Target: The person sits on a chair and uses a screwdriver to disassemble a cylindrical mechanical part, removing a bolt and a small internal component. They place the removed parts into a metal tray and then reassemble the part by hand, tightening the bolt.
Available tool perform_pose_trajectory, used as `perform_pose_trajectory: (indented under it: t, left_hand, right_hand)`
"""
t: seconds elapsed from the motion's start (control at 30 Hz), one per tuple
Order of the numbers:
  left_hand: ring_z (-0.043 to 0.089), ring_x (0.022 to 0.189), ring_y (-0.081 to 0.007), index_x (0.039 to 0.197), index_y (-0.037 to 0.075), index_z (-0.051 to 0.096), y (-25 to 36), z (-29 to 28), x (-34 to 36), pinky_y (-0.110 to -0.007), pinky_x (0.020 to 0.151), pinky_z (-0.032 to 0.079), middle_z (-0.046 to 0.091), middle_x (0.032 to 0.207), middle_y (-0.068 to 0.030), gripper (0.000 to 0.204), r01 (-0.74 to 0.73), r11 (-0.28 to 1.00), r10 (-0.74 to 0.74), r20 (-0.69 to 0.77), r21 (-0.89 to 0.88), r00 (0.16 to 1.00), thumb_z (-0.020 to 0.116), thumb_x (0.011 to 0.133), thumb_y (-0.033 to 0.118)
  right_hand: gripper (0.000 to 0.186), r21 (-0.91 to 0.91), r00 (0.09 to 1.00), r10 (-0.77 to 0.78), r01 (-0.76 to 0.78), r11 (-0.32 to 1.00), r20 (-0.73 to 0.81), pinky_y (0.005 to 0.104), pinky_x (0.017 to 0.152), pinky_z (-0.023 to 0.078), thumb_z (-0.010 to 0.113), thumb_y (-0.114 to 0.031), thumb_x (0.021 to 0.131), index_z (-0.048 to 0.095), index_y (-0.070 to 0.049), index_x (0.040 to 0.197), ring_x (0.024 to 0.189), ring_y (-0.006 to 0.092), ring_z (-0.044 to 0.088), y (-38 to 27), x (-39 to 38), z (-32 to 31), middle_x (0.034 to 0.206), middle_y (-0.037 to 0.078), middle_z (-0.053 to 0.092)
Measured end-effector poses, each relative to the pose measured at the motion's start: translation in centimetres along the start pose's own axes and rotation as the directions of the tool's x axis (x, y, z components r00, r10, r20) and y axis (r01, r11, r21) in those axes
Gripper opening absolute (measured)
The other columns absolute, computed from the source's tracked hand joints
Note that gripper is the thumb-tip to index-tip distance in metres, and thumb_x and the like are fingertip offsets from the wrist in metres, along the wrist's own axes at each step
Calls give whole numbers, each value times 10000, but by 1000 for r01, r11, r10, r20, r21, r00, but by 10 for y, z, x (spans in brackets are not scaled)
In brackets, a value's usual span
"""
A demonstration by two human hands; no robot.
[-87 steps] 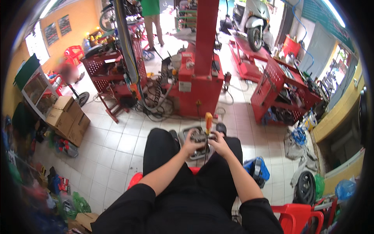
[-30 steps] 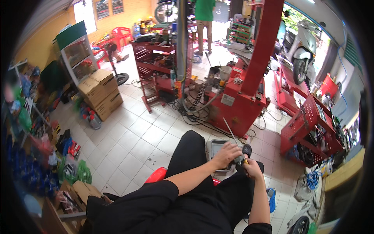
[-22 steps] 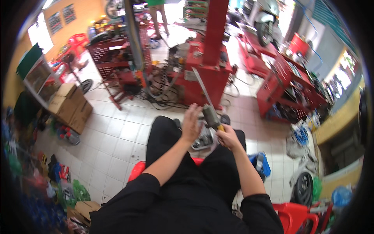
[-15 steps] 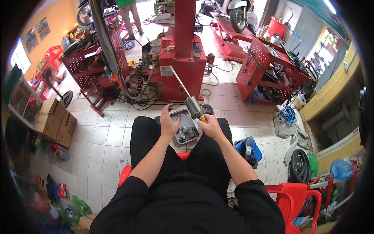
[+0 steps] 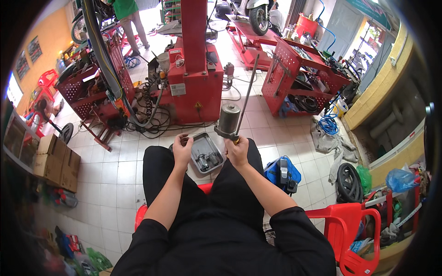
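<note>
My right hand (image 5: pixel 237 149) is closed around the yellow handle of a long-shafted screwdriver (image 5: pixel 250 83), whose shaft rises up and to the right. In the same grip, a grey metal cylinder with a flanged base (image 5: pixel 229 118) stands upright beside the shaft. To the left, my left hand (image 5: pixel 183 147) hovers with loosely curled, parted fingers and nothing visible in them. Between my legs, low in front of me, a grey metal tray (image 5: pixel 200 168) holds several small metal parts (image 5: pixel 208 158).
A red machine with a column (image 5: pixel 193 94), red perforated carts (image 5: pixel 287 78), hoses and cables surround the floor ahead. Cartons (image 5: pixel 64 163) lie left; a blue bag (image 5: pixel 283 175), tyres (image 5: pixel 348 184) and a red chair (image 5: pixel 345 221) right. A person in green (image 5: pixel 131 20) stands behind.
The cylinder and screwdriver, earlier between both hands and then angled up-left, now stand upright, the shaft leaning right, in my right hand alone. My left hand has come away from them.
</note>
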State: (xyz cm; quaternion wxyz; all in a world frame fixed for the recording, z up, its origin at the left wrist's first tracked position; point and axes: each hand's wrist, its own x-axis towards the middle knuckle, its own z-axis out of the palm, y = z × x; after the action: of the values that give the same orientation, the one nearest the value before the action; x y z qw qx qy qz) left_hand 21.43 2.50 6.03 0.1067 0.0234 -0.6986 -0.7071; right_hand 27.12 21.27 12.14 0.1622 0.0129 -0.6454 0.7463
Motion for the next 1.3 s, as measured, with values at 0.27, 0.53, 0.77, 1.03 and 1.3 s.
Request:
perform_pose_trajectory:
  t: [0.27, 0.53, 0.77, 1.03, 1.3]
  left_hand:
    - [581, 765, -105, 1052, -3, 588, -4, 0, -2, -244, 699, 469, 642, 869, -57, 245, -8, 1000, 9, 46, -12, 999, 662, 856, 124]
    - [557, 744, -89, 1029, 15, 583, -12, 1, -2, -229, 688, 452, 616, 847, -30, 190, -5, 1000, 6, 91, -6, 996, 635, 883, 126]
    - [580, 847, -103, 1093, 43, 591, -14, 8, 1, -241, 724, 454, 628, 940, -24, 260, 22, 997, -6, 217, -74, 976, 627, 901, 215]
    - [588, 1009, -185, 1259, 62, 481, -6, 12, -12, -344, 817, 493, 613, 1046, -69, 602, 325, 735, -66, 413, -595, 908, 568, 880, 522]
    - [640, 794, -259, 1039, 83, 535, 11, 3, -21, -361, 718, 544, 630, 852, -95, 443, 469, 551, -275, 380, -691, 883, 635, 837, 464]
  right_hand:
    - [175, 42, 992, 116, -115, 993, -41, 239, 356, 348, 576, -89, 836, 533, -28, 678, 368, 78, 428, 6, 17, -11, 503, -1, 474]
    - [199, 149, 971, 227, -214, 965, -79, 240, 329, 327, 584, -113, 834, 496, -55, 666, 364, 72, 411, 18, 20, -19, 508, -17, 440]
    - [263, -309, 998, -42, 26, 951, -43, 274, 388, 334, 594, -192, 842, 538, -43, 633, 440, 66, 441, 44, 31, -33, 500, -16, 474]
    - [199, -249, 906, 266, -189, 950, 328, 263, 413, 356, 599, -175, 813, 578, -2, 718, 473, 81, 472, 20, -15, 23, 548, -8, 492]
    - [271, -181, 533, 646, -678, 713, 547, 275, 378, 429, 707, -217, 814, 534, -14, 764, 412, 136, 508, 14, -12, 20, 639, 42, 550]
